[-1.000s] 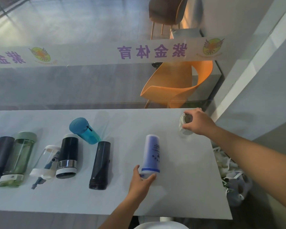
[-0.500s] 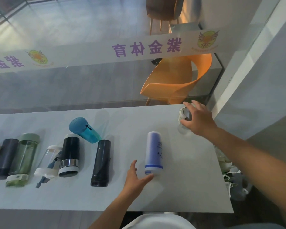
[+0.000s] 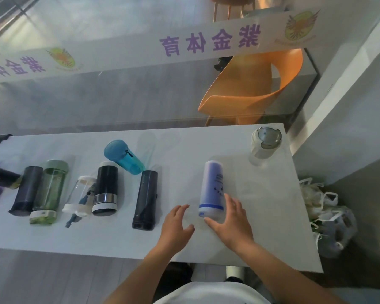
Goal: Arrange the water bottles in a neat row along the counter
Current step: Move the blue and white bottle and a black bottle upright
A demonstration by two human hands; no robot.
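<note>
Bottles (image 3: 212, 189) lying flat — hands (image 3: 229, 218) near.

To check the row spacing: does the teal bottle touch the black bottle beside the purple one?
Touching. In the head view the teal bottle leans with its base against the top of the black bottle; no counter shows between them.

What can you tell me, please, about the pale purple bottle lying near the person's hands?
The pale purple cylindrical bottle looks like frosted plastic, with small dark print along its side and a blue band above a whitish end. It lies on its side on the white counter, banded end toward the person, set apart to the right of the other lying bottles. The right hand, open, touches its near end on the right; the left hand hovers open just left, apparently not touching it.
</note>
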